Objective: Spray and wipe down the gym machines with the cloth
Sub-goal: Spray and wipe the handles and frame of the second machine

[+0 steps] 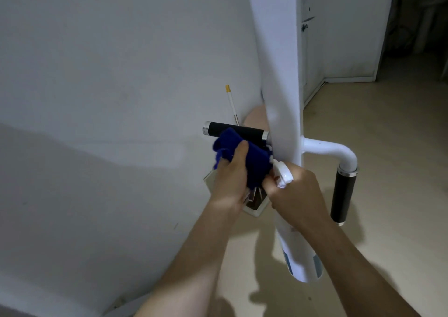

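Left grip (230,178) holds blue cloth (244,156) against black handle (235,131). Right grip (295,190) beside it clasps spray bottle (300,251), nozzle toward cloth.

Beige floor (388,134) — white machine post (281,74) stands on it.

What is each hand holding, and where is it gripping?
The left hand clutches the bunched blue cloth around its middle; the right hand grips the white spray bottle at its neck, below the trigger head.

A thin white rod (232,105) (yellow-capped) leans against the white wall (109,74) above the beige floor (388,134).
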A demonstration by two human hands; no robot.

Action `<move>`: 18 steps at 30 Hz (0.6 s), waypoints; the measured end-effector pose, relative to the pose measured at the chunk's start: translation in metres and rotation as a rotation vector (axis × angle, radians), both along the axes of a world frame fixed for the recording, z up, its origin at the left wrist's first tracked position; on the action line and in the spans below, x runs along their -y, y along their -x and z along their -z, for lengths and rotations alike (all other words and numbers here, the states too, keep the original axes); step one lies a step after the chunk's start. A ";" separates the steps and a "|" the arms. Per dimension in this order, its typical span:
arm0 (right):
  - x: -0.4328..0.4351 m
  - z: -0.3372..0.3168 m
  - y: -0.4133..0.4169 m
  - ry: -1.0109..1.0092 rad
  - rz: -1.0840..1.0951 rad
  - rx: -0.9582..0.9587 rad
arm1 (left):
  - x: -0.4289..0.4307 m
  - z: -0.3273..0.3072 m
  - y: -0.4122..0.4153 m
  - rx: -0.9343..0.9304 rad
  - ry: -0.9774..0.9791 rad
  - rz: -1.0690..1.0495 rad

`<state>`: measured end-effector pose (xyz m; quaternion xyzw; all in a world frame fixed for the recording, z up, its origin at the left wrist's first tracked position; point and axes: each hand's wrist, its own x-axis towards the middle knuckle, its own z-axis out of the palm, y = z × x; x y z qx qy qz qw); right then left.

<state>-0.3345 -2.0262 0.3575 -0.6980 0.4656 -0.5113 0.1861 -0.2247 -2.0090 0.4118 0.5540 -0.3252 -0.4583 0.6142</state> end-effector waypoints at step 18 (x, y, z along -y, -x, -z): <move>0.018 -0.006 0.036 0.277 0.028 -0.163 | 0.005 0.085 0.000 0.779 0.158 0.084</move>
